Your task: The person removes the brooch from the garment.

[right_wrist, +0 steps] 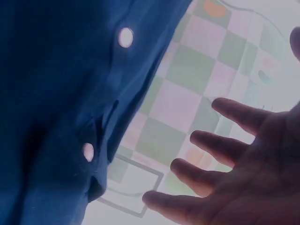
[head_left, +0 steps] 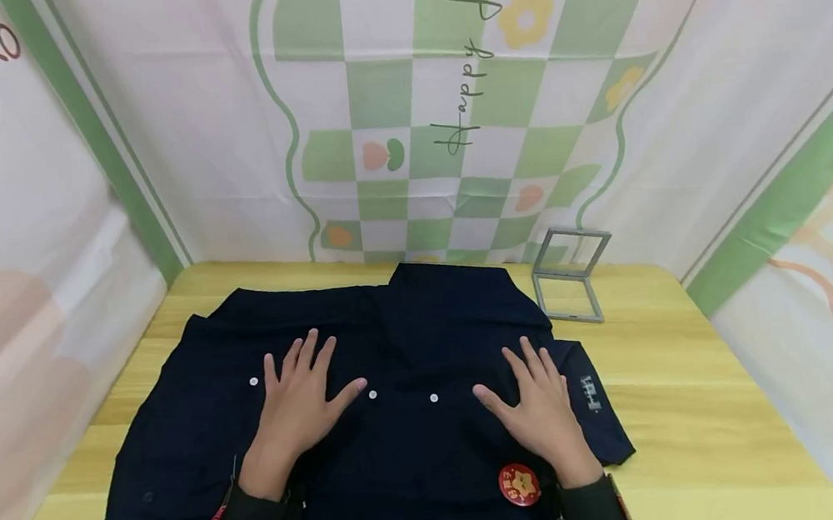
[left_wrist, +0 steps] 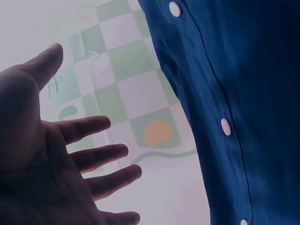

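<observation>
A dark navy short-sleeved shirt (head_left: pixel 404 445) lies spread over the table, with white buttons along it and white lettering on the sleeve at the right. My left hand (head_left: pixel 298 405) is over the shirt's left part, palm down, fingers spread, and holds nothing. Over the right part is my right hand (head_left: pixel 539 407), also spread and holding nothing. In the left wrist view the left hand (left_wrist: pixel 51 159) shows apart from the buttoned cloth (left_wrist: pixel 211 93). The right wrist view likewise shows a gap between the right hand (right_wrist: pixel 243 164) and the cloth (right_wrist: pixel 70 70).
An open grey hinged frame (head_left: pixel 571 318) stands at the table's back right, near the shirt's shoulder. A round red badge (head_left: pixel 519 484) is by the right wrist. The yellow wood-grain table (head_left: pixel 701 400) backs onto a curtain (head_left: pixel 225 144) with green checks.
</observation>
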